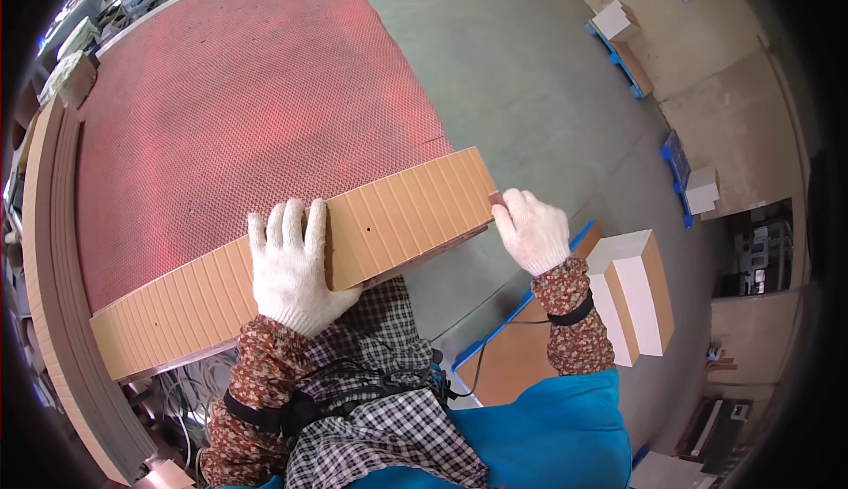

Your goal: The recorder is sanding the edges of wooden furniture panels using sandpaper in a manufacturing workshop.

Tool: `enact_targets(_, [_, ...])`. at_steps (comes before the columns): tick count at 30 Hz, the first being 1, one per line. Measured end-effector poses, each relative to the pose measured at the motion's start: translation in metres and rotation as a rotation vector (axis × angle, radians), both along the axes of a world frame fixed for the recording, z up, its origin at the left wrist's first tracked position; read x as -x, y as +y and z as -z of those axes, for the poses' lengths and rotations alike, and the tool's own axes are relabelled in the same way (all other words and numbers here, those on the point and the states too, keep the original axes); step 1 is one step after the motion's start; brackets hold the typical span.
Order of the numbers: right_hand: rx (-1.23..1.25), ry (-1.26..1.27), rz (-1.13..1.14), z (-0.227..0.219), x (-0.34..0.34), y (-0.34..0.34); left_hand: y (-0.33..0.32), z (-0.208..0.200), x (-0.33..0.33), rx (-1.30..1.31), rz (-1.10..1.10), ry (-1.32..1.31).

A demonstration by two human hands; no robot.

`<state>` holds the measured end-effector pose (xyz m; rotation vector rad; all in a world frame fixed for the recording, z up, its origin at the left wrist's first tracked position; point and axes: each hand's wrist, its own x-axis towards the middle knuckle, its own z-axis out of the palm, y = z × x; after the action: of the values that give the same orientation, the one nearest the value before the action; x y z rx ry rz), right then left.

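A long, wood-coloured grooved panel [415,202] lies across the near edge of a table covered with red mesh matting [256,74]. It slants up from left to right, with a few small dark holes in its face. My left hand [294,268], in a white knit glove, rests flat on the panel's middle, fingers stretched out and thumb toward the near edge. At the panel's right end is my right hand [533,231], also gloved. Its thumb and fingers pinch a small reddish-brown piece [496,198] against the end edge; it resembles sandpaper, though most is hidden.
Similar panels [55,250] stand stacked along the table's left side. White and brown boards [632,290] are piled on the right, beside a brown sheet with blue edging [508,361]. Blue pallets [618,60] with boxes line the far right wall. Tubs [71,78] stand at the back left.
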<state>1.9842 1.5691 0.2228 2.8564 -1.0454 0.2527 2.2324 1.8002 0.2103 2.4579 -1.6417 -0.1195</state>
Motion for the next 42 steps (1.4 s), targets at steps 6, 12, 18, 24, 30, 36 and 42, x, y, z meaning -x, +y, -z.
enact_targets(6, [-0.028,-0.006,-0.054,-0.001,0.007,-0.003,-0.003,-0.002,0.003,-0.001,-0.015,-0.011])
enact_targets(12, [-0.046,-0.022,-0.025,0.001,0.016,-0.003,-0.023,-0.003,0.009,0.063,-0.008,0.055])
enact_targets(18, [-0.105,-0.097,-0.062,-0.003,0.014,0.003,-0.03,0.0,0.009,0.026,0.015,0.078])
enact_targets(24, [-0.128,-0.039,-0.005,0.001,0.008,0.001,-0.029,0.001,0.007,0.019,0.02,0.097])
enact_targets(30, [-0.134,-0.087,-0.102,0.007,-0.046,-0.043,-0.03,0.0,0.007,0.007,0.03,0.107])
enact_targets(36, [-0.182,-0.088,-0.003,0.008,-0.076,-0.062,-0.029,0.003,0.006,0.054,0.027,0.088])
enact_targets(42, [-0.136,-0.007,-0.032,0.003,-0.016,-0.018,-0.027,0.002,0.005,0.045,0.008,0.092])
